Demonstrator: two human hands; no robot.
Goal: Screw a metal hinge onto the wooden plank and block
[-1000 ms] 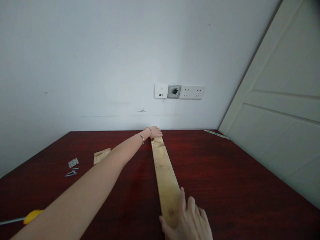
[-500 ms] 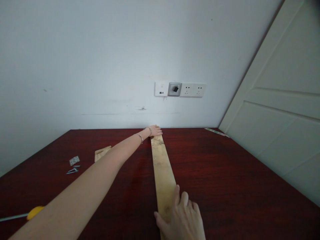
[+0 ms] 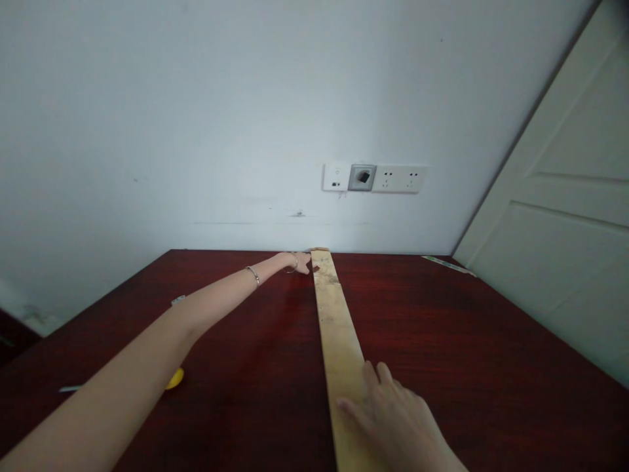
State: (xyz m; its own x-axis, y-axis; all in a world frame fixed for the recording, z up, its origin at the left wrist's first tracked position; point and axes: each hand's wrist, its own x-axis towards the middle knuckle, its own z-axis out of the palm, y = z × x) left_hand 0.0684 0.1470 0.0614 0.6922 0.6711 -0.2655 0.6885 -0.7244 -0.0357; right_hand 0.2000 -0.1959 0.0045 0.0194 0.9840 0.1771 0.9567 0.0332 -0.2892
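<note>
A long pale wooden board (image 3: pixel 339 328) lies across the dark red tabletop, running from my side to the wall, with stains and a dark patch near its far end. My left hand (image 3: pixel 303 262), with two bracelets on the arm, reaches to that far end; its bent fingers close at the board's left edge, the tips partly hidden. Over the near part of the board rests my right hand (image 3: pixel 393 406), thumb across the top face and fingers at the right edge. A small light wooden edge (image 3: pixel 320 249) shows at the board's far end.
A screwdriver with a yellow handle (image 3: pixel 175 379) lies partly under my left forearm. A small metal plate (image 3: pixel 177 299) peeks out beyond that arm. A thin printed strip (image 3: pixel 448 265) lies at the back right. Wall sockets (image 3: pixel 376 178) and a white panelled door (image 3: pixel 555 216) border the table (image 3: pixel 466 354).
My left hand has slid off the board's top to its left edge. My right hand has turned slightly, its fingers closer together. The view has swung left, and my forearm now covers the screws.
</note>
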